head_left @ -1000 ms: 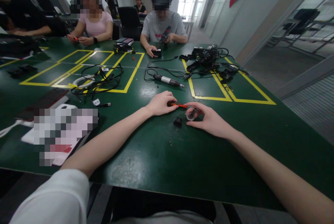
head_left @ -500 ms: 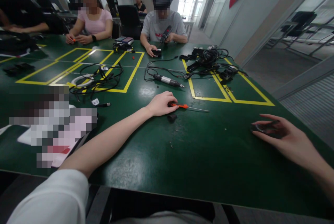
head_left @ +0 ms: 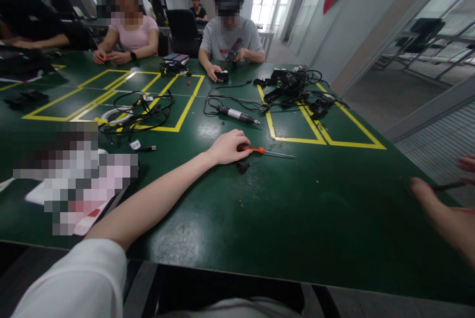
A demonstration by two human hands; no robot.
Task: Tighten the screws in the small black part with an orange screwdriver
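My left hand (head_left: 229, 148) rests on the table with its fingers closed round the handle of a screwdriver (head_left: 260, 150). The orange part of that handle and the thin metal shaft stick out to the right, lying close to the tabletop. Just below my left fingers sits a small black piece (head_left: 243, 166), apart from the hand. At the right edge of the view, my right hand (head_left: 445, 214) is smeared by motion and partly cut off. Between its thumb and fingers shows a thin dark part (head_left: 447, 186), too blurred to name.
A corded electric screwdriver (head_left: 237, 114) lies beyond my left hand. Tangled black cables (head_left: 293, 85) lie at the back right, more cables (head_left: 156, 110) at the left. Pixelated flat items (head_left: 100, 194) lie by my left forearm. Across the green table (head_left: 289, 239), a co-worker (head_left: 232, 43) holds a tool.
My right hand has moved right, partly out of view, taking the dark part with it. My left hand still holds the screwdriver in the same place.
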